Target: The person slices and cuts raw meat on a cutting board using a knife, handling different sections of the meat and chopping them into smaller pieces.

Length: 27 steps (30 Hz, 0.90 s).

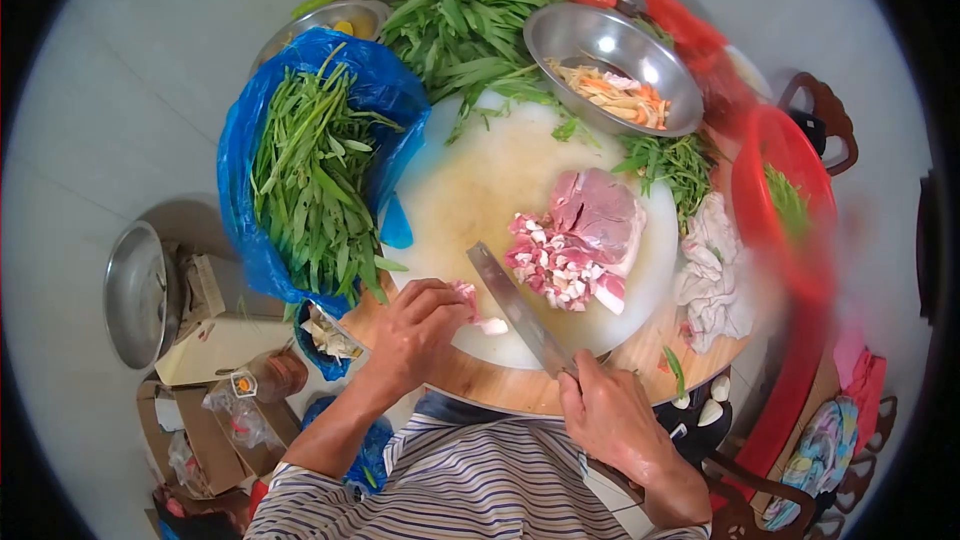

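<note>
My right hand (615, 410) grips the handle of a cleaver (520, 310), whose blade slants up and left over the round white cutting board (470, 175). Just left of the blade, the curled fingers of my left hand (415, 325) press on a small piece of raw meat (490, 324), pink with a pale end. Beyond the blade lies a heap of chopped meat (555, 265). A larger uncut chunk of meat (600, 212) rests against that heap at its upper right.
A blue plastic bag (235, 180) of leafy greens (315, 160) stands left of the board. More greens (465, 25) and a metal bowl of shredded vegetables (675, 75) sit behind. At the right are a crumpled cloth (712, 280) and a red basket (822, 185).
</note>
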Each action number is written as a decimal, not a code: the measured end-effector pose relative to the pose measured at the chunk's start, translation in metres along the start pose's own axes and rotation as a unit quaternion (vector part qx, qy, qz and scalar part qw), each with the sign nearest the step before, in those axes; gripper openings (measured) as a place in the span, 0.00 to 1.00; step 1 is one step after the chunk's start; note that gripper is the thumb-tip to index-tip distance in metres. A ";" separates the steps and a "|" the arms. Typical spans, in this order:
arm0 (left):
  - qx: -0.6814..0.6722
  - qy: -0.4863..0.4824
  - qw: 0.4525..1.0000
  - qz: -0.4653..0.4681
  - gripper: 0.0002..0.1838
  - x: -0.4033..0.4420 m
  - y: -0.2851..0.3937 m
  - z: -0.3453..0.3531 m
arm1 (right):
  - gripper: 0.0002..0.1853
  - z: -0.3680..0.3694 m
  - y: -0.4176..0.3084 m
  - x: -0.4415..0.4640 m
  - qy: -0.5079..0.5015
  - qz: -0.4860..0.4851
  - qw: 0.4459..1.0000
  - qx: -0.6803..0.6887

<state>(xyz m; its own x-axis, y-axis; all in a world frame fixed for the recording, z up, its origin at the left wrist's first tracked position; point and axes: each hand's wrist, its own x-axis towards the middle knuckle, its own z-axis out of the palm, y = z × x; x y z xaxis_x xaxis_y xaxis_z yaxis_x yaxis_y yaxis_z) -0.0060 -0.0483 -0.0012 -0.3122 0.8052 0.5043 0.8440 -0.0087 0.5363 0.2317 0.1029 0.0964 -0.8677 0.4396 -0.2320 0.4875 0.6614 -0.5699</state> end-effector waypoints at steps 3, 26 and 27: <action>0.012 -0.006 1.000 -0.011 0.12 0.010 0.007 0.009 | 0.11 0.001 -0.001 0.001 0.005 0.009 1.000 0.002; 0.021 -0.041 0.999 0.028 0.15 0.007 0.033 0.021 | 0.12 0.001 0.003 0.001 0.045 0.016 0.999 0.019; 0.012 -0.020 0.999 0.031 0.15 0.006 0.036 0.021 | 0.12 0.001 0.004 0.002 0.053 0.021 0.998 -0.003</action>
<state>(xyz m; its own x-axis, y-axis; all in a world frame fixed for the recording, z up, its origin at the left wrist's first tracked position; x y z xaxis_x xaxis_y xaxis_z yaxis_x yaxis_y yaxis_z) 0.0316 -0.0317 0.0065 -0.2418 0.8267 0.5081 0.8713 -0.0454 0.4886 0.2316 0.1060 0.0929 -0.8313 0.5290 -0.1708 0.5245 0.6447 -0.5561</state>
